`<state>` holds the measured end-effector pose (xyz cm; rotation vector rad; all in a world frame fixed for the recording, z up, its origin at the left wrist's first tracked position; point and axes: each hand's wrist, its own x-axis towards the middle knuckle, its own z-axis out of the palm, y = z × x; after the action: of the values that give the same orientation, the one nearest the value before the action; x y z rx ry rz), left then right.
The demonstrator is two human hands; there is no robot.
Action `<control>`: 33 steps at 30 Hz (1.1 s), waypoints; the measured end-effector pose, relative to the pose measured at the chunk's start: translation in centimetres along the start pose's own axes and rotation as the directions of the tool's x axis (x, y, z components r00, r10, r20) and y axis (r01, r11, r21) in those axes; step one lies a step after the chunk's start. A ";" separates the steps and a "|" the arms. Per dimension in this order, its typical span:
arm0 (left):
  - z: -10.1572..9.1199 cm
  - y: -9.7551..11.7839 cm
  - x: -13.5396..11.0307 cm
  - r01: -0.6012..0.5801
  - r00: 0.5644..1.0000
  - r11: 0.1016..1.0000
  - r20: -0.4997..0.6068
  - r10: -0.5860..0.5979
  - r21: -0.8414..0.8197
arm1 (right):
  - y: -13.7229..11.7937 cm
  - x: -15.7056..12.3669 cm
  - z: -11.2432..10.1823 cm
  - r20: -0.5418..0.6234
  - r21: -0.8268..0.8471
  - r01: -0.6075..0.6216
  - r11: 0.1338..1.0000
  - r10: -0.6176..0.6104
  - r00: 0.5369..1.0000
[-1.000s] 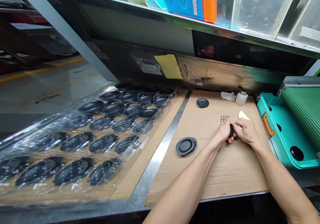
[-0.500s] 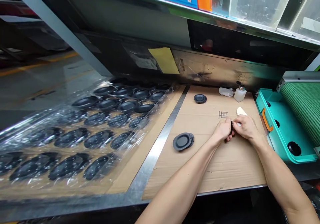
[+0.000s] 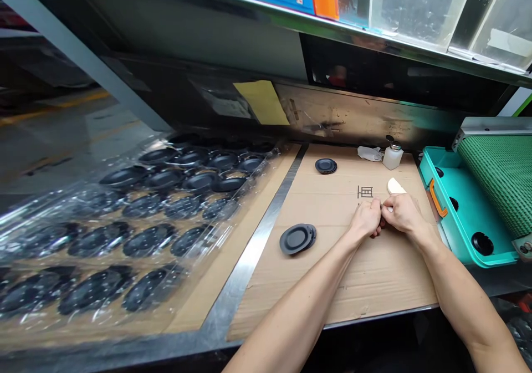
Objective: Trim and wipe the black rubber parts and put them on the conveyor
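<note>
My left hand [image 3: 366, 219] and my right hand [image 3: 401, 213] meet over a cardboard sheet [image 3: 353, 284]. The left hand is closed on a small dark part, almost entirely hidden by my fingers. The right hand grips a cream-coloured tool handle [image 3: 395, 186], whose pale tip reaches toward the left hand. A black rubber disc stack [image 3: 297, 239] lies left of my hands. Farther back sits a smaller black disc [image 3: 326, 165]. Behind my hands stand a white plastic bottle [image 3: 393, 157] and a crumpled white cloth [image 3: 369, 153].
Rows of black discs lie under clear plastic film [image 3: 145, 223] on the left, beyond a steel strip [image 3: 249, 262]. A teal tray with round holes [image 3: 461, 212] and green mesh belt [image 3: 502, 182] stand on the right. A shelf with blue and orange items overhangs.
The whole scene has shifted slightly left in view as my head turned. My hands stay together, and the dark part is now more covered by my fingers.
</note>
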<state>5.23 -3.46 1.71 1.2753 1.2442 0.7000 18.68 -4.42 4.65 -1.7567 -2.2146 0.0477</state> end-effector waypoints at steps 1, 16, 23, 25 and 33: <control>0.0 0.0 0.0 0.005 1.000 1.000 0.001 -0.005 0.002 | -0.2 -0.1 -0.2 0.013 -0.016 -0.010 1.000 0.010 1.000; -2.4 0.9 0.8 0.309 0.951 0.664 0.237 -0.199 -0.681 | 0.9 0.5 0.5 -0.093 0.333 -0.062 0.941 0.098 0.991; -4.8 1.5 1.0 0.466 0.885 0.301 0.443 -0.145 -0.832 | 1.3 0.7 1.0 -0.166 0.357 -0.060 0.932 0.126 0.978; -4.8 1.4 1.0 0.470 0.883 0.305 0.447 -0.146 -0.828 | 1.3 0.7 0.8 -0.161 0.367 -0.065 0.928 0.132 0.978; -4.5 1.3 1.2 0.452 0.892 0.389 0.420 -0.169 -0.803 | 1.3 0.9 0.1 -0.084 0.442 -0.055 0.896 0.102 0.991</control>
<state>1.61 -0.63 3.27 0.1852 0.6362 0.7051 19.67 -3.29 4.48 -1.5520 -1.8704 0.4293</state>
